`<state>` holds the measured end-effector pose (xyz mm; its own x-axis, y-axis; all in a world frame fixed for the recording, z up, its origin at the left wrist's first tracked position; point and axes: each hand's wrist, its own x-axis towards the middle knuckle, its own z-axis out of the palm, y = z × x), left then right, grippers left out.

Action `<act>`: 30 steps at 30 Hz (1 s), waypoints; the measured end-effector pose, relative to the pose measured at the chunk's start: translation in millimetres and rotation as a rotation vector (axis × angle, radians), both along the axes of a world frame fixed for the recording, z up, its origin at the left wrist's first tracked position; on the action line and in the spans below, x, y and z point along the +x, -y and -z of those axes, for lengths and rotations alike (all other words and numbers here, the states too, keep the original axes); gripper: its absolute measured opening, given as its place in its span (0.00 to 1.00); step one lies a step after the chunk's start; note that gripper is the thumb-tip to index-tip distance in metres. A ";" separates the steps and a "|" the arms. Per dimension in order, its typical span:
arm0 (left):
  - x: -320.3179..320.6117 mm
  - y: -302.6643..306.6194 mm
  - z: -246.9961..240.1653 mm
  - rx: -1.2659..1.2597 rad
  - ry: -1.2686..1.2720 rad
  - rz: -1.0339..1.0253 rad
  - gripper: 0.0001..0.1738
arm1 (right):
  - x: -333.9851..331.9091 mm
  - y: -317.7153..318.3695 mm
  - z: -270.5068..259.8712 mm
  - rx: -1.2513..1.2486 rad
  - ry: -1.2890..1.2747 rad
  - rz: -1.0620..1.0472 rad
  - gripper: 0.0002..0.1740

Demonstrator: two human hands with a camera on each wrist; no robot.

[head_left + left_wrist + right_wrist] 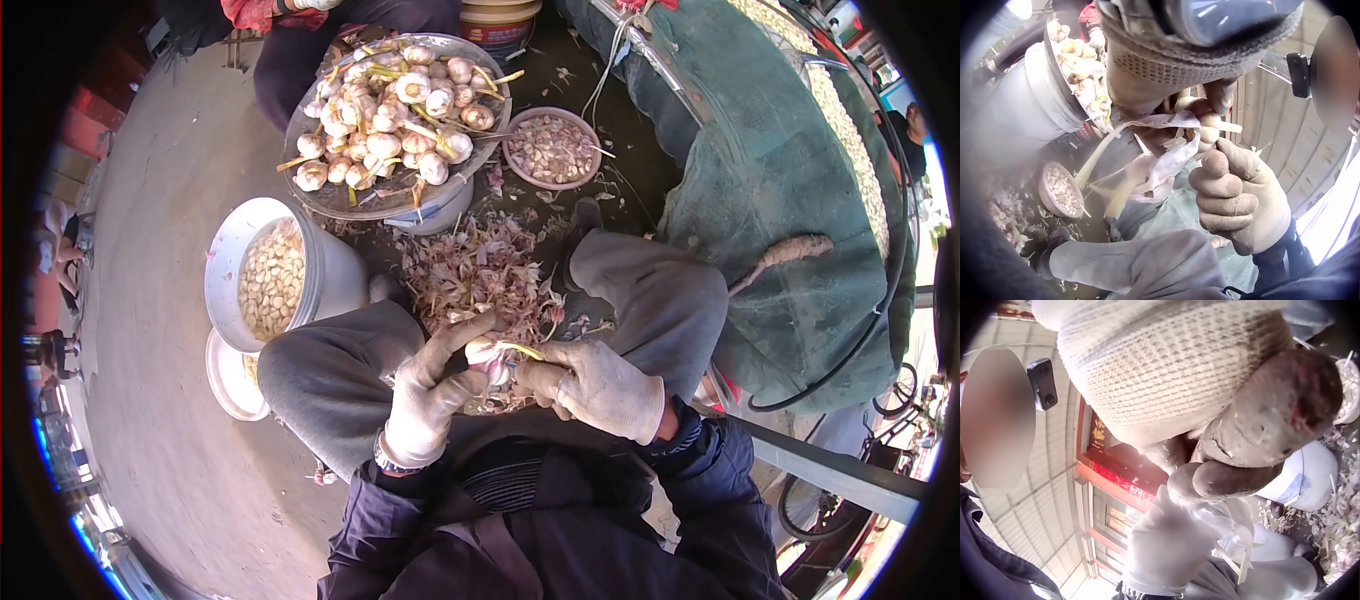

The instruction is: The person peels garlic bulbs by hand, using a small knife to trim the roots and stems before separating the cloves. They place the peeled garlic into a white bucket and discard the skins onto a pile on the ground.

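Observation:
Between both gloved hands, over the person's lap, is a garlic bulb (484,352) with a green-yellow stem and purplish skin partly loosened. The left hand (428,392) grips the bulb from the left, its thumb and forefinger around it. From the right, the right hand (605,388) pinches the same bulb, with curled fingers below its thumb. In the left wrist view, pale cloves (1209,134) show between the two hands, and strips of loose skin (1175,156) hang from them. Dirt darkens the fingertips (1241,478) of the right glove.
A round tray of garlic bulbs (385,120) rests on a bucket ahead. White buckets (335,270) of peeled cloves stand left; a pink bowl (508,150) sits beyond. Garlic skins (470,275) pile between the knees. Green sheeting (790,190) lies right. Another person (345,30) sits opposite.

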<state>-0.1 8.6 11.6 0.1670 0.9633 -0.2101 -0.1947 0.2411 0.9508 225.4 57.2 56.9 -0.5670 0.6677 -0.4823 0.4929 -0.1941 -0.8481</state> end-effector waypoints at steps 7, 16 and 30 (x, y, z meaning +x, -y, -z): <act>3.6 -2.3 1.7 0.041 -0.015 0.005 0.34 | 4.1 2.4 12.5 0.098 -0.125 0.002 0.23; 3.4 1.1 6.0 -0.017 0.058 0.017 0.33 | 3.9 -3.7 7.6 -0.195 -0.064 0.003 0.14; 11.0 -0.1 -7.6 0.029 -0.174 0.117 0.38 | 4.1 -3.5 10.5 -0.525 -0.036 0.157 0.30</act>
<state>10.9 8.7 19.2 0.2421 0.9455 -0.2178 0.0012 0.2241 0.9746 229.5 60.7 46.5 -0.5022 0.4204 -0.7556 0.3969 -0.6643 -0.6334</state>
